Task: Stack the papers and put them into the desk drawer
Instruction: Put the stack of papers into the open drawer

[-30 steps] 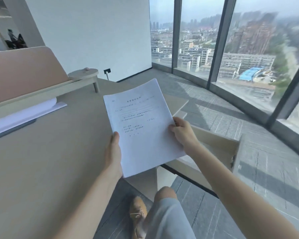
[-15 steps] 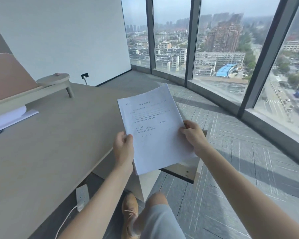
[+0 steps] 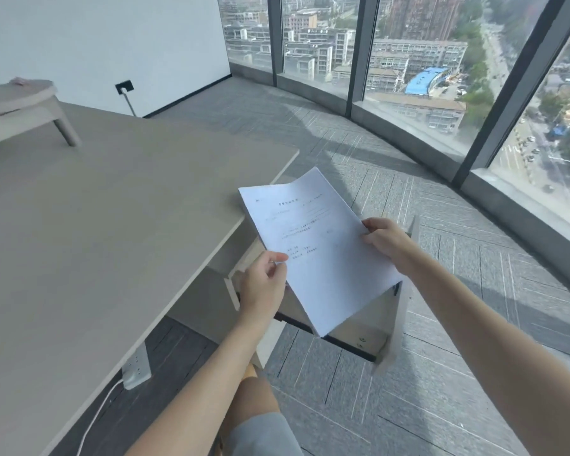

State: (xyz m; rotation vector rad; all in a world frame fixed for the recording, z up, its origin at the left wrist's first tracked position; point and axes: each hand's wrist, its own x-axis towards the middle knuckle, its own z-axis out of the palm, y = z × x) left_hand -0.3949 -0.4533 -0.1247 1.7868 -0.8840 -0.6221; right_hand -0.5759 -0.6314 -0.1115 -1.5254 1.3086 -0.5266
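A stack of white printed papers (image 3: 323,245) hangs in the air past the desk's right corner, held by both hands. My left hand (image 3: 264,287) pinches its lower left edge. My right hand (image 3: 387,240) grips its right edge. Directly under the stack the desk drawer (image 3: 392,324) stands pulled out; its beige front panel and part of its inside show, the rest is hidden by the papers.
The beige desk (image 3: 96,225) fills the left. A raised shelf (image 3: 20,103) stands at its back left. A power strip (image 3: 137,370) with a white cable hangs at the desk's leg. Grey carpet and tall windows (image 3: 408,60) lie to the right. My knee (image 3: 254,399) is below.
The papers have dropped lower and to the right, from over the desk's edge to above the open drawer. My view has tilted down and right; the sheets on the far left have left the frame.
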